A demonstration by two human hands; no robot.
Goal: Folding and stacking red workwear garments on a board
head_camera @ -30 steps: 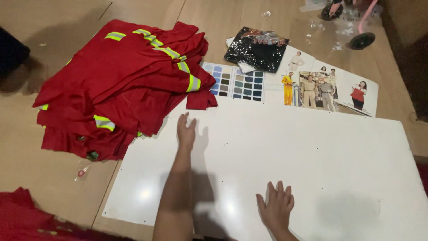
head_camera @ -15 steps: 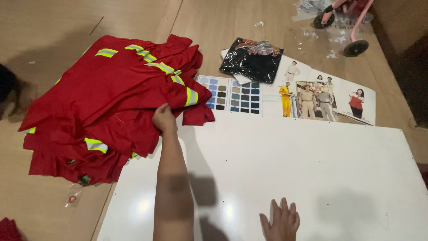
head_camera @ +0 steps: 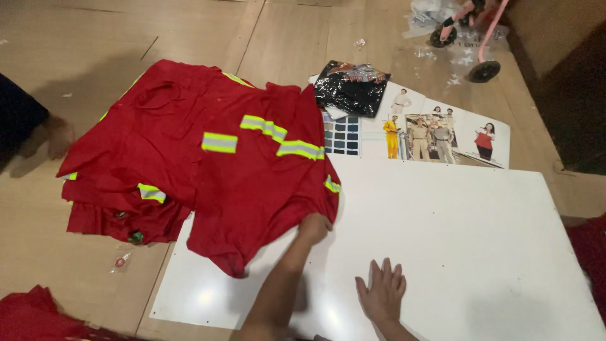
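Observation:
My left hand [head_camera: 314, 227] grips the edge of a red shirt [head_camera: 259, 183] with yellow-and-silver reflective stripes. The shirt is half drawn off a pile of like red garments [head_camera: 126, 164] and lies partly on a white board [head_camera: 442, 240]. My right hand [head_camera: 382, 295] rests flat on the board near its front edge, fingers spread, holding nothing.
A printed sheet with colour swatches and pictures of people [head_camera: 435, 132] lies behind the board, with a black bagged item [head_camera: 350, 88] on it. A pink wheeled toy [head_camera: 473, 38] stands at the back right. Another person's hand [head_camera: 57, 136] is at the far left. More red cloth [head_camera: 31, 312] lies bottom left.
My left hand went from the board to the red pile, took hold of the top shirt and has pulled it right onto the board. My right hand has stayed flat on the board.

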